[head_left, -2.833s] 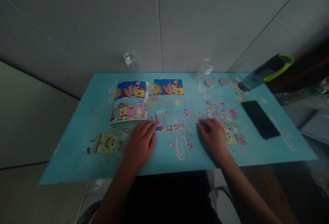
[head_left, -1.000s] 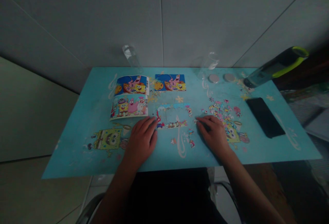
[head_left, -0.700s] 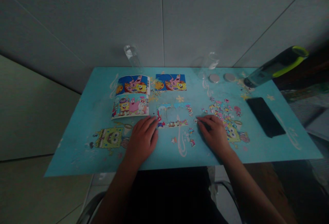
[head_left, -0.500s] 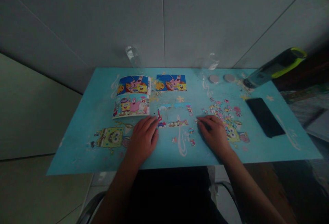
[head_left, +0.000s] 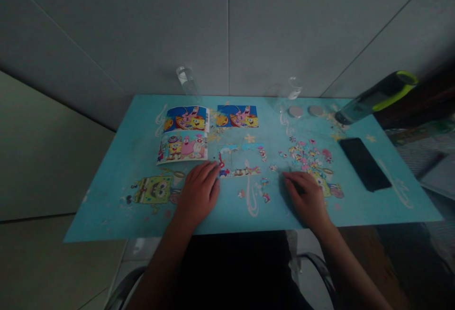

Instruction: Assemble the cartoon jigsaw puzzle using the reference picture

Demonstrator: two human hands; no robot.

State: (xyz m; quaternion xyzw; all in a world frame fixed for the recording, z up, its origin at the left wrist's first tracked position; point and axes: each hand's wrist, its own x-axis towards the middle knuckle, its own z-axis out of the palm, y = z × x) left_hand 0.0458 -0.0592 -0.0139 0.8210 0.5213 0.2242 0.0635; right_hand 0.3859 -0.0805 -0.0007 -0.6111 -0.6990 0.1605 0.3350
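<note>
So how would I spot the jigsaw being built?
Find the turquoise cartoon-printed table mat. Near its middle, just past the left hand, lies a partly joined jigsaw frame. Unlike the printed picture sheet left of it and the loose pieces to its right, it is a hollow rectangle.

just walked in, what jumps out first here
The bright blue cartoon table cover fills the view, with a half-built puzzle at its middle. The left hand rests flat by the puzzle's near left corner, the right hand flat beside a heap of loose pieces further right.
</note>
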